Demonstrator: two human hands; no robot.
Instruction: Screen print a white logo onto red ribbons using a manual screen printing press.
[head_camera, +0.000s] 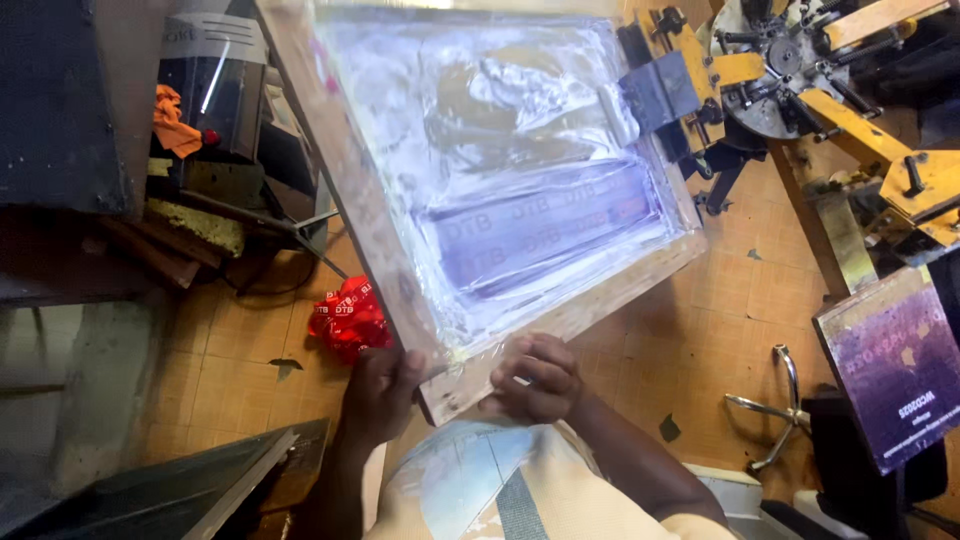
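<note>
A wooden-framed printing screen (600, 290) fills the middle of the head view, its mesh smeared with white and pale purple ink. Its far side is clamped in a yellow and grey bracket (670, 85) of a rotary press. My left hand (380, 395) grips the screen's near corner from the left. My right hand (535, 378) rests curled on the near edge of the frame, fingers on the wood. A crumpled red cloth (348, 318) lies on the floor just beside my left hand.
The press hub with yellow arms (800, 60) stands at the upper right, and a purple-stained platen (895, 365) juts out at the right. A chair base (775, 405) sits on the orange tiled floor. Cluttered shelves with an orange rag (175, 120) are at the left.
</note>
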